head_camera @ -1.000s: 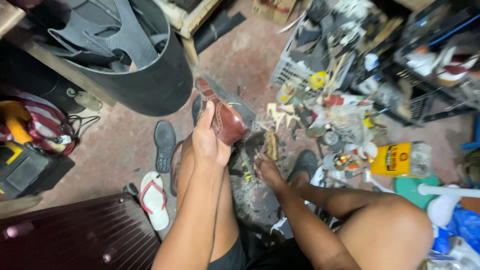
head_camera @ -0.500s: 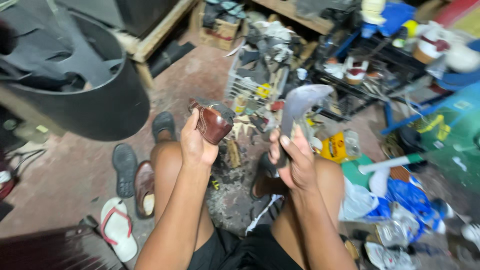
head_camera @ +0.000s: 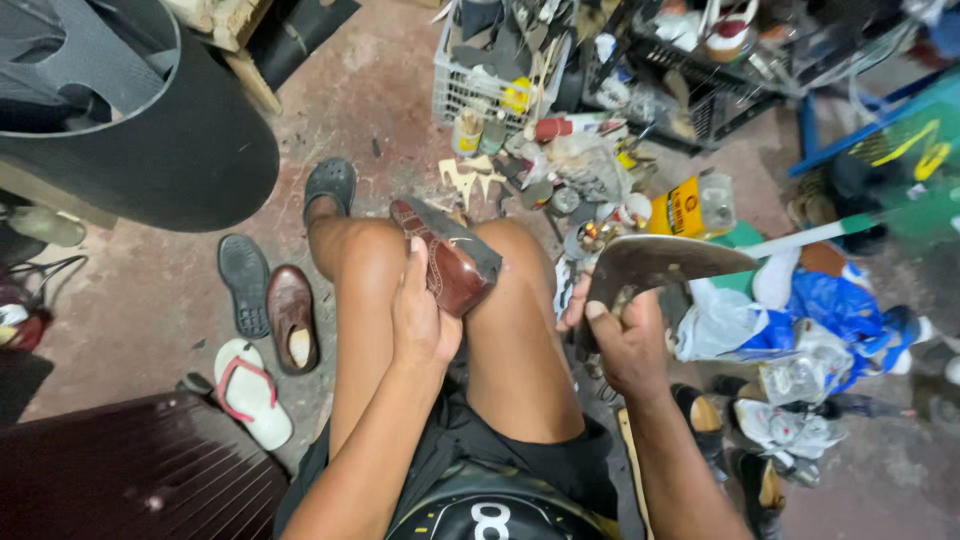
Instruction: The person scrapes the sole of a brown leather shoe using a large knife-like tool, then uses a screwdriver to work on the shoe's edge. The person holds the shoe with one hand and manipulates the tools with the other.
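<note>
Two loose shoes [head_camera: 270, 305] lie left; left hand [head_camera: 422, 320] grips brown shoe [head_camera: 445, 260], right hand [head_camera: 630, 345] clasps curved sole piece [head_camera: 660, 265].

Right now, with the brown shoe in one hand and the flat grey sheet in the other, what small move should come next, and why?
Probably bring the grey sheet in the right hand over to the brown shoe. The left hand holds the shoe on the knees with its sole turned toward the right, and the two are still apart.
</note>
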`<state>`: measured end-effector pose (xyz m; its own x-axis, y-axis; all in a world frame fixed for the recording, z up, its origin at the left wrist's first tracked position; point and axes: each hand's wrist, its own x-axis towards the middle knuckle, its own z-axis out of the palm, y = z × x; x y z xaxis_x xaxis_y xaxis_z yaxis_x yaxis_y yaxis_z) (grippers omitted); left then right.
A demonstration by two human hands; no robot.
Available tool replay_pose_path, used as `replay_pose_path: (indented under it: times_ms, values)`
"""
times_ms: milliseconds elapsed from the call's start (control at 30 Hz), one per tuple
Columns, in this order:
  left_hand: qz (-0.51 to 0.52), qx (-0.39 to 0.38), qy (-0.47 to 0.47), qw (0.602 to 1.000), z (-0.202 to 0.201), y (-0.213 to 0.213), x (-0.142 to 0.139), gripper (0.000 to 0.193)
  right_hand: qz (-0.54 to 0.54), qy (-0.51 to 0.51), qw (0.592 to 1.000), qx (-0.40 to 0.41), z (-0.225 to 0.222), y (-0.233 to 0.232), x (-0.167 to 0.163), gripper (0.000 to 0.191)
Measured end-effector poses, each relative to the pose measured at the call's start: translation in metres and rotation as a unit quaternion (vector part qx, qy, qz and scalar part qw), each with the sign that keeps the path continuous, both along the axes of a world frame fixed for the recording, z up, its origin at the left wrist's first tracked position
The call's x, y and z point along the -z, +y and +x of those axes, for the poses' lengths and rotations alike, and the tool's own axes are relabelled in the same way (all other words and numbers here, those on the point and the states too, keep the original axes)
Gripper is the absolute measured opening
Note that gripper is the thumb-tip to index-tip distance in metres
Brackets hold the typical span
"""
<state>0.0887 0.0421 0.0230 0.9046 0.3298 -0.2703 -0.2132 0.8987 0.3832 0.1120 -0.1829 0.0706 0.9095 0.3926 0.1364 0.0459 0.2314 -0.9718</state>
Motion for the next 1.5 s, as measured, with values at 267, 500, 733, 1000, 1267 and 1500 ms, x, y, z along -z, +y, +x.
replay_pose_path:
  times_ms: [267, 500, 733, 1000, 1267, 1500]
  values:
    - [0.109, 0.014, 0.033, 0.993, 0.008, -0.023, 0.0, 0.031, -0.142, -0.084, 0.985, 0.039, 0.01, 0.0, 0.028, 0.021]
    - [0.101, -0.04, 0.075, 0.991, 0.011, -0.02, -0.001, 0.041, -0.381, -0.146, 0.912, -0.046, 0.018, 0.011, 0.006, 0.029]
    - [0.07, -0.058, 0.079, 0.993, 0.016, -0.013, -0.003, 0.04, -0.416, -0.222, 0.877, -0.097, 0.041, 0.057, 0.013, 0.034]
    - [0.044, -0.054, 0.082, 0.994, 0.015, -0.004, 0.001, 0.044, -0.391, -0.198, 0.892, -0.109, 0.045, 0.063, 0.038, 0.033]
    - [0.026, -0.062, 0.038, 0.997, 0.012, -0.005, 0.003, 0.043, -0.475, -0.22, 0.844, -0.116, 0.051, 0.066, 0.053, 0.05]
    - [0.037, -0.057, 0.037, 0.997, 0.017, -0.002, 0.02, 0.044, -0.471, -0.181, 0.856, -0.114, 0.059, 0.078, 0.054, 0.059]
